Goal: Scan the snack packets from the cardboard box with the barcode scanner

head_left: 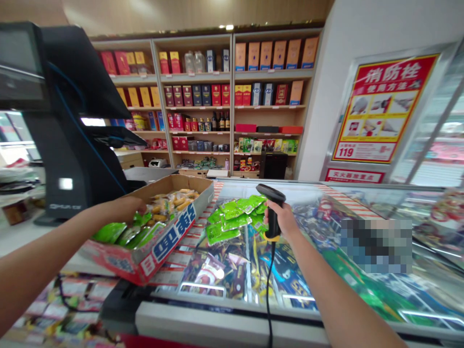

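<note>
My left hand (125,210) reaches into a shallow cardboard box (145,258), its fingers down on the green snack packets (136,232) at the box's near side. Small yellow-wrapped snacks (170,203) fill the far part of the box. My right hand (277,217) grips a black corded handheld barcode scanner (271,203), its head raised above a heap of green foil packets (230,220). That heap lies on top of the mixed packaged goods in a glass-topped chest freezer (232,309). The scanner's black cable (268,299) hangs down across the freezer's front edge.
A black checkout terminal with a screen (68,116) stands left of the box. Behind the freezer, wooden shelves (203,79) hold boxed goods and bottles. A red fire-hydrant instruction sign (384,108) stands at the right, and a counter runs along the lower left.
</note>
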`<move>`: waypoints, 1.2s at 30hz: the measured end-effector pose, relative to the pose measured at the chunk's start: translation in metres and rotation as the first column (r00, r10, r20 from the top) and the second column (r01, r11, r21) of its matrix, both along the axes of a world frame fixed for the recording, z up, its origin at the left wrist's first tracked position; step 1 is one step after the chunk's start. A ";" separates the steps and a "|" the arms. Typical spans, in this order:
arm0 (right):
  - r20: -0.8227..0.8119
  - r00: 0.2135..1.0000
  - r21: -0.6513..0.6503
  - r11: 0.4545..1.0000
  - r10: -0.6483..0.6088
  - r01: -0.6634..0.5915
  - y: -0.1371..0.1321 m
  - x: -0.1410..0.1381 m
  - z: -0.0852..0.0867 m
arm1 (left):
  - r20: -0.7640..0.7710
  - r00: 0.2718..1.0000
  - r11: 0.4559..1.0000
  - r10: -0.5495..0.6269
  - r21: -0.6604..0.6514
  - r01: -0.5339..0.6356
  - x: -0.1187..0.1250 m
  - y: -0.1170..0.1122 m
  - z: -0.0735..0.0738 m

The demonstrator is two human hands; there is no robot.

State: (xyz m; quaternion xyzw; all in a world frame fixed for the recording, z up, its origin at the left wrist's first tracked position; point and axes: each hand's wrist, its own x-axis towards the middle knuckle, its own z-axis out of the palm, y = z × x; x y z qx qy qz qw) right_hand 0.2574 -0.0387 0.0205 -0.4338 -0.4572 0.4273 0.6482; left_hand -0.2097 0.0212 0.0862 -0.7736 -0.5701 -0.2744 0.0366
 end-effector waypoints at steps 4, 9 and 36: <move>-0.003 1.000 -0.002 1.000 0.004 -0.004 -0.002 -0.001 0.001 | -0.383 0.924 0.973 0.006 -0.211 -0.094 0.000 -0.013 0.035; -0.002 1.000 -0.003 1.000 0.007 -0.007 -0.001 -0.001 -0.001 | -0.366 0.924 0.988 0.116 0.136 -0.070 0.051 -0.048 0.067; 0.207 0.941 -0.069 0.964 0.267 -0.258 -0.009 -0.003 0.000 | 0.126 0.695 0.552 -0.708 0.712 0.433 0.223 0.009 -0.107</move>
